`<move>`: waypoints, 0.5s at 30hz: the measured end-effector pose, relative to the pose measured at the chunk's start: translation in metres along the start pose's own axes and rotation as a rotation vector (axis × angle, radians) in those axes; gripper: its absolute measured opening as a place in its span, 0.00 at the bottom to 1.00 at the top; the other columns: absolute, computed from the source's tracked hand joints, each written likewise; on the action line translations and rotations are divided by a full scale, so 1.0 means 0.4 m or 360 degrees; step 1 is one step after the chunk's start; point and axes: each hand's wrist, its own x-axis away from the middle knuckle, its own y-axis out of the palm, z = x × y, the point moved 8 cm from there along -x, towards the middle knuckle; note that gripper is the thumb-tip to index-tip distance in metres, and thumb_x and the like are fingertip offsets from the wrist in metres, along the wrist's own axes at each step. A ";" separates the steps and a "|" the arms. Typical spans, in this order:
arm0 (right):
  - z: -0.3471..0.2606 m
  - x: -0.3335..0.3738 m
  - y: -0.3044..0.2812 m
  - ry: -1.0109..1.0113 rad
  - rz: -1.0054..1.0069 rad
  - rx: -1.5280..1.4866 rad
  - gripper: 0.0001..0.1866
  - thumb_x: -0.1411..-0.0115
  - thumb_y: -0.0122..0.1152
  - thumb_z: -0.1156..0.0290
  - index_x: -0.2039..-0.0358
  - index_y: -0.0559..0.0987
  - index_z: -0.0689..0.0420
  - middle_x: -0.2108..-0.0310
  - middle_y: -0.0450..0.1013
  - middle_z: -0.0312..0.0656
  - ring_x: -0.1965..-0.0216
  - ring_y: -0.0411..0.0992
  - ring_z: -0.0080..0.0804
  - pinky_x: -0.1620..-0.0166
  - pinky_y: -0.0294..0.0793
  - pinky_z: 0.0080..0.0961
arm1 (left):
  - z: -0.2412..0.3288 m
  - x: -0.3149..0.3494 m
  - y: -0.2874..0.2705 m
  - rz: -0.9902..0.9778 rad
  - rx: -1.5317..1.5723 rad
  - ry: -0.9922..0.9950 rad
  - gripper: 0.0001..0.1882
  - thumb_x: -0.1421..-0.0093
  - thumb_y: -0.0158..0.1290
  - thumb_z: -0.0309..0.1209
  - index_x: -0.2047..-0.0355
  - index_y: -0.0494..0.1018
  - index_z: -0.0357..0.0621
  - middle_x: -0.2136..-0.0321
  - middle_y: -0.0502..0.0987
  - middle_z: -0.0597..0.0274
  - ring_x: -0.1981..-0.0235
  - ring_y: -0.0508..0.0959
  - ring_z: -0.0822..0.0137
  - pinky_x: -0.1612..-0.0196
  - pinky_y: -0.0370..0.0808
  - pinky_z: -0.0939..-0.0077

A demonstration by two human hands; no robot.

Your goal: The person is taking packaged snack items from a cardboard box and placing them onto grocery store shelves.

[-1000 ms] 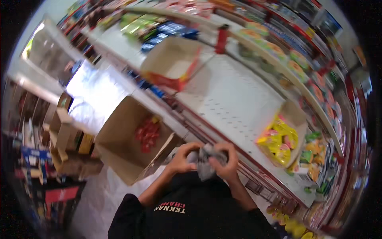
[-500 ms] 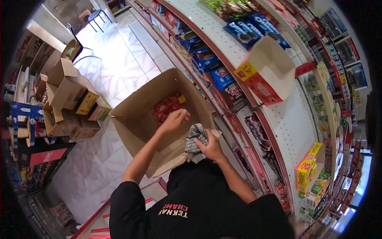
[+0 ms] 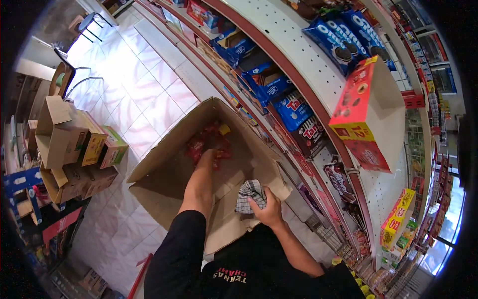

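A large open cardboard box stands in front of me, with red snack packets lying at its bottom. My left hand reaches deep into it and touches these packets; its fingers are hidden among them. A crumpled black-and-white checked cloth is held in my right hand, over the box's near right part. On the shelf to the right sits an open red display carton turned on its side.
Tiered shelves with red edges run along my right, holding blue biscuit packs and a yellow-pink carton. Several cardboard cartons are stacked at left. A chair and blue stool stand farther off.
My left hand has gone down from above the packets to reach in among them. My right hand still holds the cloth. The view has shifted, bringing the red carton nearer.
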 end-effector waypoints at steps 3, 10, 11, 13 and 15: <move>0.009 -0.010 0.010 0.0072 -0.0024 0.0004 0.20 0.46 0.70 0.63 0.58 0.76 0.61 0.66 0.78 0.53 0.62 0.78 0.54 0.59 0.76 0.40 | 0.035 -0.050 0.013 0.0036 -0.0149 0.0000 0.25 0.38 0.54 0.41 0.44 0.71 0.41 0.50 0.77 0.45 0.49 0.77 0.45 0.44 0.71 0.60; 0.021 -0.026 0.013 0.0146 0.0006 0.0017 0.20 0.46 0.70 0.63 0.58 0.77 0.61 0.66 0.78 0.52 0.63 0.78 0.53 0.59 0.76 0.40 | 0.017 -0.062 0.115 -0.0018 -0.0456 -0.0060 0.27 0.39 0.55 0.40 0.42 0.69 0.41 0.49 0.76 0.45 0.48 0.77 0.44 0.43 0.70 0.59; 0.025 -0.026 0.009 0.0160 0.0035 0.0045 0.20 0.46 0.70 0.64 0.58 0.77 0.61 0.66 0.78 0.52 0.63 0.78 0.53 0.59 0.76 0.40 | 0.014 -0.064 0.126 -0.0030 -0.0483 -0.0066 0.27 0.39 0.55 0.40 0.42 0.68 0.41 0.48 0.76 0.45 0.48 0.77 0.44 0.43 0.70 0.59; 0.030 -0.025 0.011 0.0157 0.0021 0.0068 0.19 0.45 0.70 0.64 0.58 0.77 0.62 0.66 0.78 0.52 0.63 0.78 0.52 0.59 0.76 0.39 | 0.003 -0.065 0.142 -0.0053 -0.0524 -0.0081 0.28 0.40 0.56 0.39 0.41 0.68 0.41 0.48 0.76 0.45 0.48 0.77 0.44 0.43 0.69 0.59; 0.038 -0.024 0.009 0.0180 0.0042 0.0017 0.19 0.45 0.70 0.64 0.58 0.76 0.62 0.66 0.78 0.52 0.63 0.78 0.51 0.59 0.76 0.38 | -0.005 -0.066 0.152 -0.0084 -0.0532 -0.0097 0.29 0.40 0.56 0.39 0.41 0.67 0.41 0.48 0.76 0.45 0.48 0.76 0.44 0.42 0.69 0.59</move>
